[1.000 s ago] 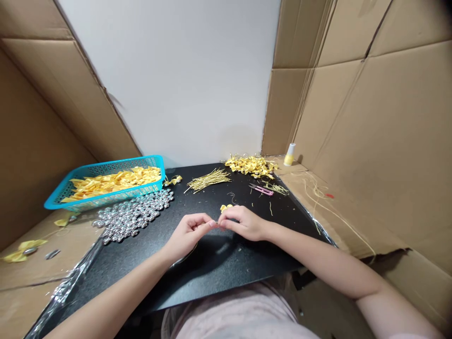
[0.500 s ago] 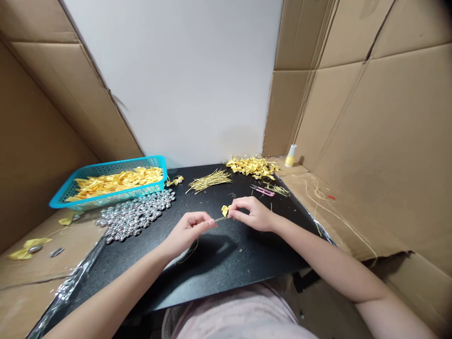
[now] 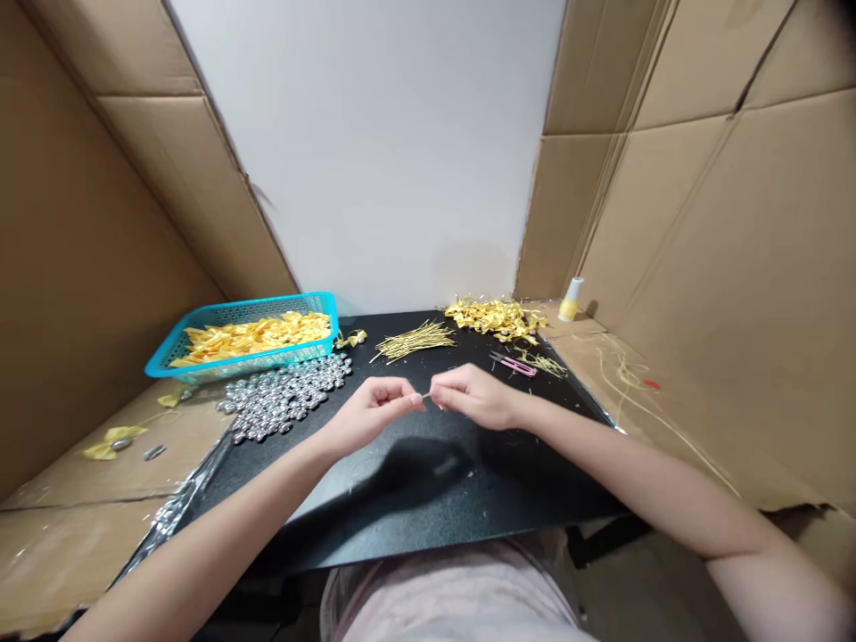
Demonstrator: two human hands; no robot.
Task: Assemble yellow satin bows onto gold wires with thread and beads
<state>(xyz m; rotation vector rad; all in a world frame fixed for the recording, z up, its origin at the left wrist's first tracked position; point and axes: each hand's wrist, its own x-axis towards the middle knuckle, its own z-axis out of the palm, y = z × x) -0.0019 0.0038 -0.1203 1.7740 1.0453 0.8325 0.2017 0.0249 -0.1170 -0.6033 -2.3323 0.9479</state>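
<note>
Above the middle of the black table (image 3: 401, 517), my left hand (image 3: 374, 412) pinches a thin yellowish thread (image 3: 426, 395) between thumb and index finger. My right hand (image 3: 474, 397) is close beside it, its fingers closed on the same thread, with a short taut piece showing between the fingertips. The two hands do not touch. No bow can be made out at my fingers. A bundle of gold-yellow twist ties (image 3: 415, 341) lies just beyond them, with a pile of yellow bows (image 3: 496, 318) behind to the right.
At the left, a turquoise basket (image 3: 241, 368) holds yellow bows, with silver beads (image 3: 287, 395) in front. Pink-handled snips (image 3: 514, 364) lie near thread clippings (image 3: 545, 364). A thread cone (image 3: 571, 300) stands back right. Cardboard walls (image 3: 722, 267) flank the table.
My hands have come closer together, and the thread stretch between them is shorter. The small yellow bow beside my right fingers no longer shows. The whole view has shifted, with objects now further right.
</note>
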